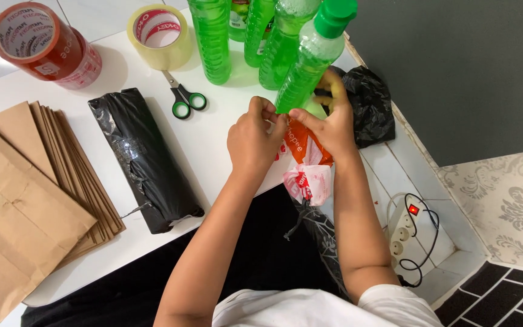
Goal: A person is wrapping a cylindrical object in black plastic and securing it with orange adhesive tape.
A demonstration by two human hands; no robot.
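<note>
Both hands at green bottle (310,66): left hand (252,142) grip pinching orange wrap (302,148), right hand (331,124) grip pinching same wrap. Bottle body bare above; wrapping barely begun. Four bottles (213,42) unwrapped on bench (122,79).

Open worktop (225,136) is left between the black wrapped parcel (143,160) and the two hands, with only the scissors (184,100) lying at its far end. Passage beyond the hands is blocked by a tight cluster of green bottles (255,42). The left side is taken up by stacked brown envelopes (25,200) and two tape rolls (46,42).
</note>
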